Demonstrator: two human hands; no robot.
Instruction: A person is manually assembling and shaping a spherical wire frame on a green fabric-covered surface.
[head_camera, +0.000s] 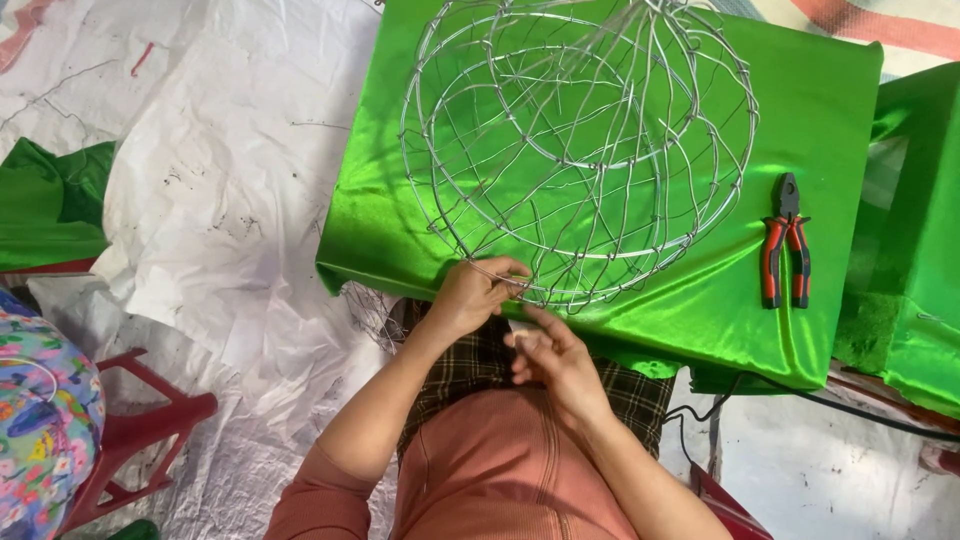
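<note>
From the head camera I looked straight down at a bench draped in shiny green cloth. On it sat a round wire frame, a dome-shaped cage of thin silver wire rings and ribs, filling most of the cloth and leaning toward the near edge. My left hand rested at the frame's lowest rim, its grip pinched on the wire there between thumb and fingertips. My right hand hovered just below that spot, close to my body, fingers curled loosely; I could not tell whether its grip held a thin strand of wire or nothing. A pair of pliers with red and black handles lay on the cloth to the right of the frame, well apart from both hands, jaws pointing away from me. White crumpled sheeting covered the floor on the left, where part of a red plastic stool showed. A dark cable ran along the floor at the lower right.
</note>
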